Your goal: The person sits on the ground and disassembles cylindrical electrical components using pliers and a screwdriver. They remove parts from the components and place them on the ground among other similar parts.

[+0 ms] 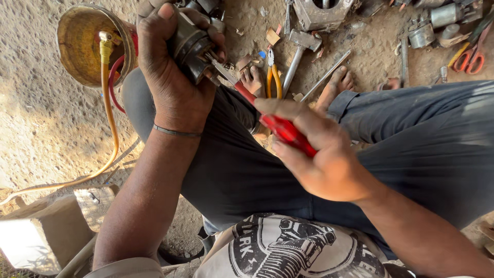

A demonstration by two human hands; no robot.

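Closest to me is my shirt, pale with a dark round picture on it, and my dark trousers over both knees. I am sitting low, with my legs spread over the sandy ground.

My right hand is shut tight around the red handle of a screwdriver. The metal tip points up and to the left and touches the dark metal part.

My left hand is wrapped around that dark metal part and holds it up above my left knee. The part is round and dirty, with small bits sticking out on the side where the screwdriver meets it. A thin band sits on my left wrist.

Beside my left arm, near the bottom left corner of the ground, there is a pale block.

Just past my hands, my two bare feet rest on the ground. Between them lie pliers with yellow handles, a hammer and a thin metal rod.

At the far left edge of the ground stands a rusty round can, open at the top. A yellow hose comes out of it and runs down across the sand to the left. A red hose curls next to it.

Along the far edge there is a grey metal housing and more small metal parts. In the far right corner lie scissors with orange handles
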